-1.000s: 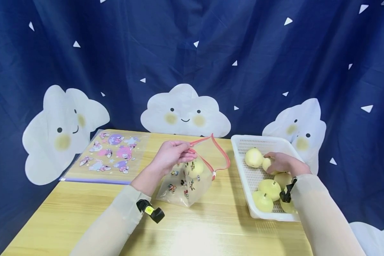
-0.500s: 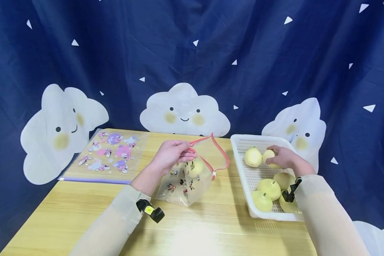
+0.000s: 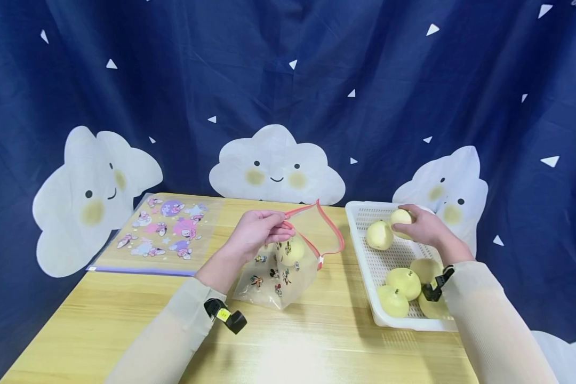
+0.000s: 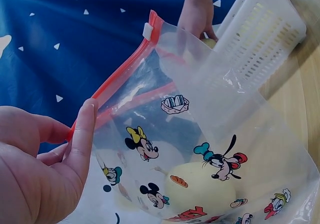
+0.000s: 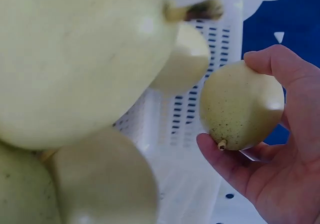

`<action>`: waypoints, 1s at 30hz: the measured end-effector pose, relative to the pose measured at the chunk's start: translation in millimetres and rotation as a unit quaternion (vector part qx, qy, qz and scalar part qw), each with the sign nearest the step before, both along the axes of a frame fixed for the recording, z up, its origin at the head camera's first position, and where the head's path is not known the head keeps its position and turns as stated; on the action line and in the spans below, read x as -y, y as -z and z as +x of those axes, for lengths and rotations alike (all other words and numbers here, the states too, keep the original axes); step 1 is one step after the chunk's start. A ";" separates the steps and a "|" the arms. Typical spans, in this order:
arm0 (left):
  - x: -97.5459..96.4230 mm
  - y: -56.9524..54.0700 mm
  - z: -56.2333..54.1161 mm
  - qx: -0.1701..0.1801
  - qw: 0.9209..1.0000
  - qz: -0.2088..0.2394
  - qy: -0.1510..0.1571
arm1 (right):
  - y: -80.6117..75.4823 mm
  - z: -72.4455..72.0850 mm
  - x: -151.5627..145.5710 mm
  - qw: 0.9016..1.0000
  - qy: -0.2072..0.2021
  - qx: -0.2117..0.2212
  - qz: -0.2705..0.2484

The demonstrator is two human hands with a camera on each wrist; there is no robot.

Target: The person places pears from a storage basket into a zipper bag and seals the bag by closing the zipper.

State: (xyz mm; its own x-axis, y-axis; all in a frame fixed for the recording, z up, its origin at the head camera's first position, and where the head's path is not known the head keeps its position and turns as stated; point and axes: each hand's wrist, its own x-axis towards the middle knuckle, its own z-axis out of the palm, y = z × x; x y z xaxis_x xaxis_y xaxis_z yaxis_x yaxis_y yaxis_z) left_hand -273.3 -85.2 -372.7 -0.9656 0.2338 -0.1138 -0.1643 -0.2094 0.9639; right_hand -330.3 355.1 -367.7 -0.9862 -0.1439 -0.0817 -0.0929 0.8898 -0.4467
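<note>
Inside the white basket [image 3: 362, 266], pears [image 3: 403, 282]; inside the clear bag [image 3: 259, 292], a single pear [image 4: 197, 191].
Right hand [image 3: 426, 228] grips a speckled pear [image 5: 240, 104]; left hand [image 3: 259, 230] pinches the red rim [image 4: 120, 74].

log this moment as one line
left hand: holds red-edged clear plastic bag | right hand: grips round pale-yellow pear | in bag: another pear | white perforated plastic basket: more pears
</note>
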 end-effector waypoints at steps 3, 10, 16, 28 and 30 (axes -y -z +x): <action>0.5 -0.7 0.0 0.001 1.000 0.001 0.000 | -6.8 1.8 8.0 1.000 0.000 -0.019 0.006; 1.4 -1.3 -0.1 0.000 1.000 0.001 0.000 | -23.6 5.7 32.7 0.998 -0.008 -0.058 -0.006; 2.0 -0.7 -0.3 -0.003 1.000 -0.002 0.001 | -37.6 11.0 59.7 0.995 -0.023 -0.090 -0.027; 1.9 0.0 -0.6 -0.002 1.000 -0.004 0.003 | -61.1 25.6 119.4 0.986 -0.090 -0.108 -0.088; 1.4 -0.2 -0.6 -0.002 1.000 -0.002 0.004 | -63.2 29.1 128.7 0.985 -0.103 -0.107 -0.089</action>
State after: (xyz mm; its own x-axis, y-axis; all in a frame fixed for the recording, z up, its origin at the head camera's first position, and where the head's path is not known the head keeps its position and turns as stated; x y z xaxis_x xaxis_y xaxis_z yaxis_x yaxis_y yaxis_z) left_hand -273.9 -86.6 -372.5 -0.9641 0.2417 -0.1102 -0.1614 -0.2035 0.9657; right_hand -301.2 226.4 -304.6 -0.9264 -0.3363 0.1692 -0.3723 0.7517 -0.5443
